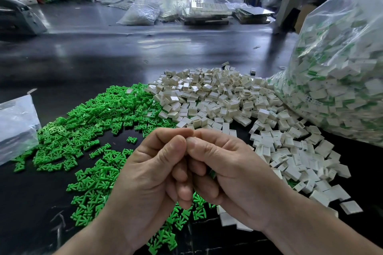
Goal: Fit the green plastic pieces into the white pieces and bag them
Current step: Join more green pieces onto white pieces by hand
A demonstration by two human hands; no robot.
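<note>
1. Hands first: my left hand (149,174) and my right hand (234,172) are pressed together in the middle, low in the view.
2. Both hands have curled fingers, and the thumbs and first fingers meet at the tips.
3. I can see a tiny green piece (212,173) peeking out between the curled fingers and the palm of my right hand.
4. I cannot tell what my left hand is pinching, because the fingers hide it.
5. Loose green pieces (87,130) lie in a wide heap on the dark table (103,58), to the left of my hands and under them.
6. Loose white pieces (217,97) lie in a heap behind my hands and to the right.
7. The two heaps touch where the green meets the white, just behind my hands.
8. One white piece sits alone on top of the green heap, at its far edge.
9. A big clear bag (342,68) stands on the right, and its bottom touches the white heap.
10. That bag is full of white pieces, and green shows in many of them.
11. A flat clear bag (16,126) lies at the left edge, just beside the green heap.
12. More clear bags (141,14) and some flat trays sit far back on the table, well apart from the heaps.
</note>
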